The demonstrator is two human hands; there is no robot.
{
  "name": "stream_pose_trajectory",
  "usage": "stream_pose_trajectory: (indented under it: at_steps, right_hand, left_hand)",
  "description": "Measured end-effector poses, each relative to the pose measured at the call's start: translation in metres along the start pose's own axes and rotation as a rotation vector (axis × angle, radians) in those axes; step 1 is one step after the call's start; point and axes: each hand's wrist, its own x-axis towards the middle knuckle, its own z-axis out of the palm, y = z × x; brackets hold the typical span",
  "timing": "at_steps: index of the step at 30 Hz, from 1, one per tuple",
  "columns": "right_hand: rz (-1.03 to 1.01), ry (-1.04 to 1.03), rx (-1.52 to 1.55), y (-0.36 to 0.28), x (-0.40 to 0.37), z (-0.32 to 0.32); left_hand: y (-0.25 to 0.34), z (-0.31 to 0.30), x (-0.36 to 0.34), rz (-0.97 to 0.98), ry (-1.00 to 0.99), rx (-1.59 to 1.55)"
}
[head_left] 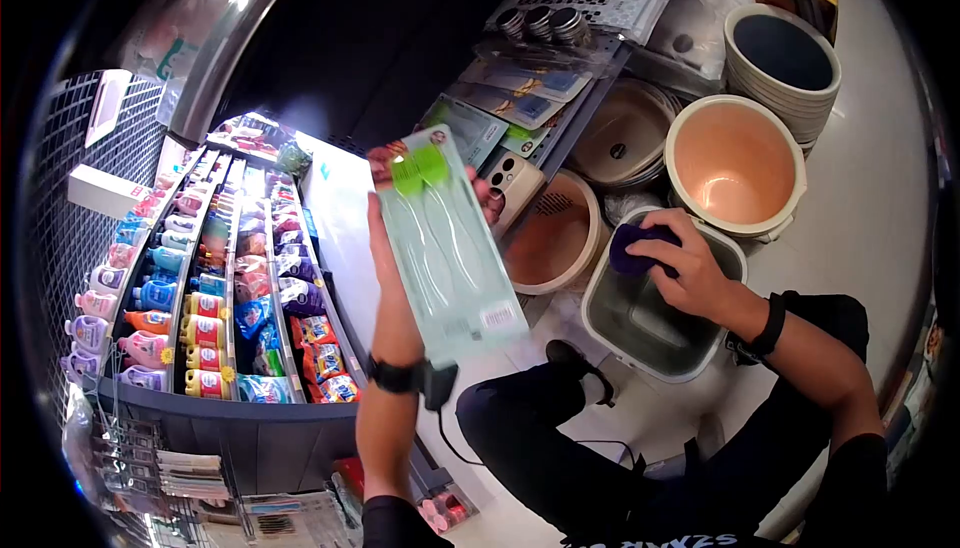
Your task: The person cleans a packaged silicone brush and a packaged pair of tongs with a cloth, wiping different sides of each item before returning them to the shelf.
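Note:
My left hand [382, 238] holds up a pale green blister pack [450, 258] with bright green brush-like heads at its top and a barcode label low on it. The fingers are wrapped round its edges, partly behind it. In my right hand [685, 263] is a dark purple cloth-like thing [643, 248], gripped above a grey-green rectangular bin [640, 313] on the floor. An orange round bucket [738, 163] stands just beyond that bin. Between my hands, a round brown basin [550, 238] with a pale rim sits beside the shelf.
A shelf [585, 113] holds flat packs and metal-lidded jars [568, 26]. Stacked buckets [785, 53] stand at the upper right. Shelves of bottles [205, 328] fill the left side, near a wire rack [90, 168]. My bent legs [540, 438] are below.

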Motion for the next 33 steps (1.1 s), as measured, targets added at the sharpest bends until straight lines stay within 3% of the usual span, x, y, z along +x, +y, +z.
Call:
stream_pose_trajectory:
  at_steps: [3,8,10,12,14,16,18,19,21,24,27,33]
  right_hand:
    - [-0.023,-0.009,0.008,-0.001,0.0,-0.001]
    - [-0.031,-0.032,0.016,-0.001,-0.002,-0.001]
    - [-0.045,-0.043,0.019,-0.001,-0.001,-0.002]
    - [-0.067,-0.05,0.026,-0.003,-0.001,-0.003]
    - [-0.077,-0.061,0.014,-0.003,-0.002,-0.003]
    - [-0.084,-0.062,0.009,-0.002,-0.001,-0.003]
    - [-0.077,-0.063,0.012,-0.001,-0.001,-0.003]
    - [-0.078,-0.06,0.009,-0.001,-0.001,-0.003]
    - [-0.081,-0.06,0.003,-0.002,0.001,-0.003]
    - [-0.083,-0.052,0.011,-0.001,0.0,-0.002]
    - [-0.097,-0.068,-0.006,-0.002,0.001,-0.004]
    - [-0.102,-0.08,0.002,-0.004,0.001,-0.006]
  left_hand:
    - [0.038,-0.033,0.034,0.052,-0.026,0.105]
    - [0.087,-0.124,0.099,0.057,-0.373,0.135]
    - [0.098,-0.139,0.129,0.192,-0.161,0.165]
    - [0.102,-0.145,0.148,0.425,0.417,0.288]
    - [0.11,-0.16,0.155,0.552,0.687,0.905]
    - [0.109,-0.151,0.154,0.687,0.775,1.482]
    - [0.087,-0.136,0.15,0.835,0.659,1.998]
    - [0.07,-0.107,0.142,0.671,0.54,1.962]
    - [0.042,-0.079,0.135,0.579,0.319,2.238]
    - [0.009,-0.049,0.134,0.614,0.1,2.19]
    - [-0.006,-0.026,0.137,0.507,-0.23,2.232]
    - [-0.019,-0.005,0.142,0.537,-0.217,2.342]
